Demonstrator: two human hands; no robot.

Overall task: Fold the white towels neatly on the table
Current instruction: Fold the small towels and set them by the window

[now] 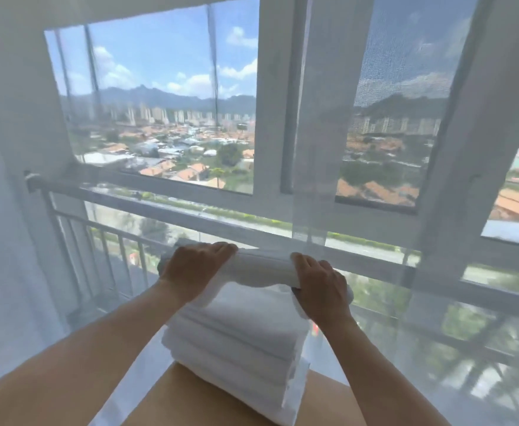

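A stack of several folded white towels (236,342) stands on the far end of a light wooden table (184,398). Across the top of the stack lies a folded white towel (264,267), longer than the stack and sticking out on both sides. My left hand (197,265) rests palm down over its left end, fingers curled over the far edge. My right hand (319,284) grips its right end in the same way. Both forearms reach in from the bottom of the view.
Right behind the table hangs a sheer white curtain (436,302) in front of a large window (175,103). A white balcony railing (123,247) runs outside. The table's far edge lies just under the stack.
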